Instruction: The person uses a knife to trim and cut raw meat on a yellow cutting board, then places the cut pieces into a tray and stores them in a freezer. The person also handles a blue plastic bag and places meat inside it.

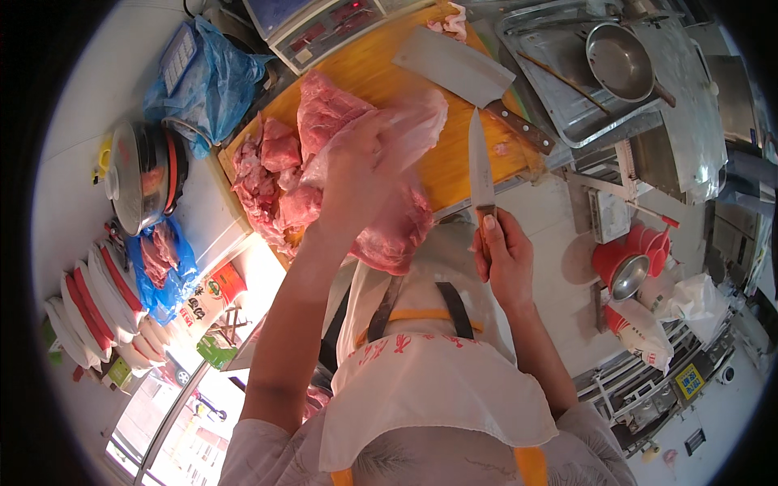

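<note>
A large piece of raw meat (391,235) lies on the wooden cutting board (454,182), overhanging its near edge. My left hand (356,154) is on this meat, next to a pale flap (421,121); motion blurs the hand and the flap, so its fingers' grip is unclear. My right hand (506,251) is closed round the brown handle of a knife (480,162), its blade pointing away from me. Smaller cut meat pieces (279,146) are heaped at the board's left side. A broad cleaver (462,69) rests flat on the far right of the board.
Behind the board stands a scale (324,36). A metal tray (559,81) with a saucepan (620,61) is at the far right. At left are a blue plastic bag (207,81), a lidded pot (138,178) and meat on blue plastic (166,279). Red buckets (620,263) stand at right.
</note>
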`<state>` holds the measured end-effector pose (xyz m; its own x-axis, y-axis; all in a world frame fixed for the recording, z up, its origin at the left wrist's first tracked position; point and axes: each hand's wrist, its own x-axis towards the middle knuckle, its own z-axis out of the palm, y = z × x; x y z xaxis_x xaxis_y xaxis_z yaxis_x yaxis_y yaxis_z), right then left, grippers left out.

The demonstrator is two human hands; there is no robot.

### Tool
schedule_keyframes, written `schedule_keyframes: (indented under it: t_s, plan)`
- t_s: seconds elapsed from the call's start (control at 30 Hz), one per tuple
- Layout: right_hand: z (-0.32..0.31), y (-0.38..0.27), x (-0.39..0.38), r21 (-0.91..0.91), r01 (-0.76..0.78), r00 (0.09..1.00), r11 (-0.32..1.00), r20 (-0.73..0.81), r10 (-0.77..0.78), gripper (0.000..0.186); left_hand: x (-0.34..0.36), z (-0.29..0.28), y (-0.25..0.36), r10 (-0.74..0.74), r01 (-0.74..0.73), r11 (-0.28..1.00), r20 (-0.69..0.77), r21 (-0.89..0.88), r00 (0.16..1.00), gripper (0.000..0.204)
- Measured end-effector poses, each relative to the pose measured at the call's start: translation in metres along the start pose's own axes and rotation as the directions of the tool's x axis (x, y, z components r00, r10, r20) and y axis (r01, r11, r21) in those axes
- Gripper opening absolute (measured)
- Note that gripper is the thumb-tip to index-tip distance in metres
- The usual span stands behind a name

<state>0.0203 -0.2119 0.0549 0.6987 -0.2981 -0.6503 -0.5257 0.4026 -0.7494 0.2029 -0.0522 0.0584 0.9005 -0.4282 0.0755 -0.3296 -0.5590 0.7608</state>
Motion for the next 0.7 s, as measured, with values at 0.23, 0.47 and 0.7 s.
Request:
schedule_keyframes:
  t_s: [0.23,0.47,0.7]
  plan:
    - [-0.036,-0.005,0.005,0.015,-0.001,1.0,1.0,0.006,0.001,0.036,0.024,0.046,0.019,-0.012,-0.029,0.945,0.123,0.326,0.992,0.02]
    - [-0.056,-0.009,0.013,0.002,0.053,0.998,0.999,0.041,-0.053,0.039,0.037,0.065,0.039,-0.019,-0.125,0.81,0.239,0.573,0.971,0.013]
    - [-0.065,-0.017,0.021,-0.007,0.04,0.998,0.999,0.048,-0.04,0.028,0.043,0.073,0.015,0.032,-0.163,0.84,0.253,0.518,0.967,0.014]
